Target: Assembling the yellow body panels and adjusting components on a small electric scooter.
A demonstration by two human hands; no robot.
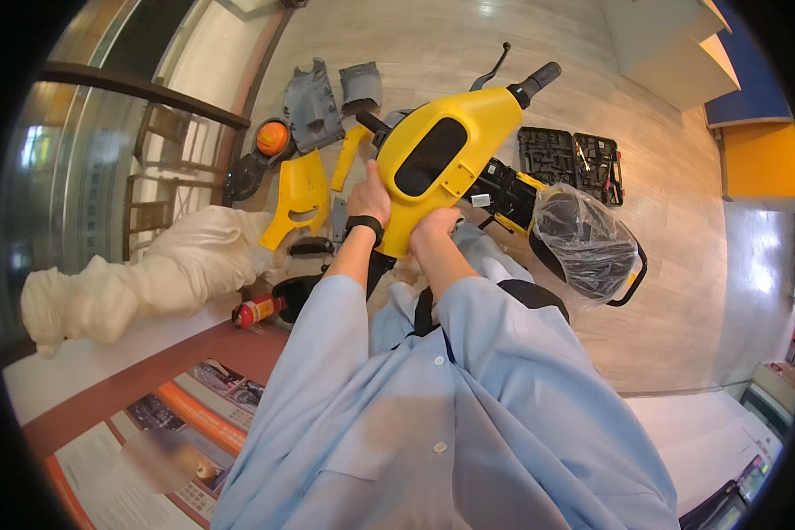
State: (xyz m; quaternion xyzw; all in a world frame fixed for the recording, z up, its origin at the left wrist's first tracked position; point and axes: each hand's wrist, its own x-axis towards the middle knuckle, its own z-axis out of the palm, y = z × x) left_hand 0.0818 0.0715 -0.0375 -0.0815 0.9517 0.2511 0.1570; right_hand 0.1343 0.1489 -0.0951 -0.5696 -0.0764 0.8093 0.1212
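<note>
In front of me is the yellow handlebar cover (pixel 488 121) of a scooter, with a dark oval display window (pixel 431 157) in its face. My left hand (pixel 371 198) grips the cover's left edge, thumb on top and fingers mostly hidden beneath. At the lower right edge, my right hand (pixel 435 228) is closed around the cover, its fingertips out of sight. A black handlebar grip (pixel 540 82) and a brake lever (pixel 495 69) stick out at the far right. The other black grip (pixel 373 125) shows just beyond my left hand.
Right of the handlebar is the scooter's plastic-wrapped seat (pixel 587 243), with an open tool case (pixel 570 165) beyond. Yellow panels (pixel 303 190), grey panels (pixel 313 110) and an orange round object (pixel 273 138) lie left. Nearer are a red fire extinguisher (pixel 258 310) and a whitish cloth bundle (pixel 159 278).
</note>
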